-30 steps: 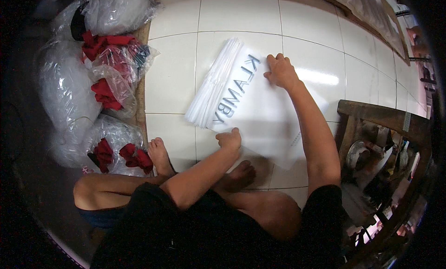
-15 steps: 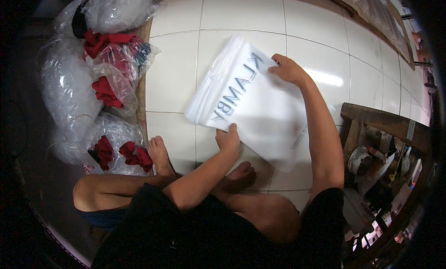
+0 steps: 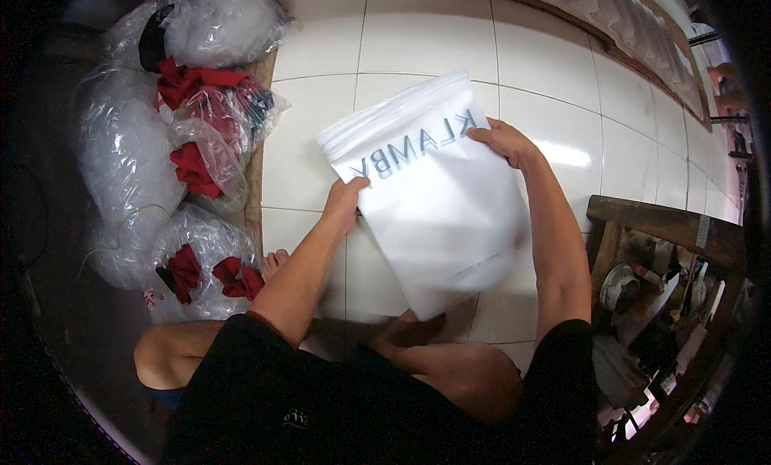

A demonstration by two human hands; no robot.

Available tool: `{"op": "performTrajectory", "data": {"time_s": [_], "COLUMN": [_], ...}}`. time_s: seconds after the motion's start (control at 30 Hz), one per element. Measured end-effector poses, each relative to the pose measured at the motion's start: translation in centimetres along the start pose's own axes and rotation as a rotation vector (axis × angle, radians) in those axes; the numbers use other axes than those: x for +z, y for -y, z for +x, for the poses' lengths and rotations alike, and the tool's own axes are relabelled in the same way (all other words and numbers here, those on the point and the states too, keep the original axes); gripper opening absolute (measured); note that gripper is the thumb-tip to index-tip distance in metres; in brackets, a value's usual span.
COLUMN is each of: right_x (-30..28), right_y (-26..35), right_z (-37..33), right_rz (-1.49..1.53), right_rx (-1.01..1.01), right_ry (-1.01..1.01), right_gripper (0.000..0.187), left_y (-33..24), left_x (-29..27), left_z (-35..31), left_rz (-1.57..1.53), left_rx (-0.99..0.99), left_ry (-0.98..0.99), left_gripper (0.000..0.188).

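A stack of frosted white plastic bags with dark printed lettering hangs between my two hands, over the tiled floor and partly over my foot. My left hand grips its left edge, thumb on top and fingers underneath. On the far right edge, my right hand is closed round the stack in the same way. The layered edges of several bags show along the far side. The fingers beneath the stack are mostly hidden.
To the left lie large clear plastic bags, some with red cloth pieces in them. A dark wooden rack holding assorted items stands at the right. Glossy white tiles cover the floor. A wooden-edged board lies at the far right.
Both hands have turned the bag stack so its layered edge faces away from me. My left hand moved left and farther out; my right hand shifted slightly right and nearer.
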State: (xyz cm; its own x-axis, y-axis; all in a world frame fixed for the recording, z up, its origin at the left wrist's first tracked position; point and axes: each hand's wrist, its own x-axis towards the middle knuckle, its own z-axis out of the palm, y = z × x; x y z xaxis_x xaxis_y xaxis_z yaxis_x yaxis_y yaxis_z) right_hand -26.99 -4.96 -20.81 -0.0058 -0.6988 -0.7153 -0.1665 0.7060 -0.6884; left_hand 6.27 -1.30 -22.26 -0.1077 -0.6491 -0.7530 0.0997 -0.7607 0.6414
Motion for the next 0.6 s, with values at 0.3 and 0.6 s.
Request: {"op": "performTrajectory", "data": {"time_s": [0.3, 0.6], "right_x": [-0.7, -1.9], "right_y": [-2.8, 1.7], "right_z": [-12.0, -18.4], "right_rz": [0.445, 0.459], "right_rx": [-0.538, -0.668], "right_ry": [-0.099, -0.364], "right_gripper": [0.041, 0.043], "left_y": [-6.4, -17.9], "left_x": [-8.3, -2.5], "left_z": [-3.8, -16.0], "left_rz": [-0.006, 0.147], "left_rx": [0.417, 0.596], "left_ry": [0.293, 0.589], "left_gripper": [0.038, 0.055]}}
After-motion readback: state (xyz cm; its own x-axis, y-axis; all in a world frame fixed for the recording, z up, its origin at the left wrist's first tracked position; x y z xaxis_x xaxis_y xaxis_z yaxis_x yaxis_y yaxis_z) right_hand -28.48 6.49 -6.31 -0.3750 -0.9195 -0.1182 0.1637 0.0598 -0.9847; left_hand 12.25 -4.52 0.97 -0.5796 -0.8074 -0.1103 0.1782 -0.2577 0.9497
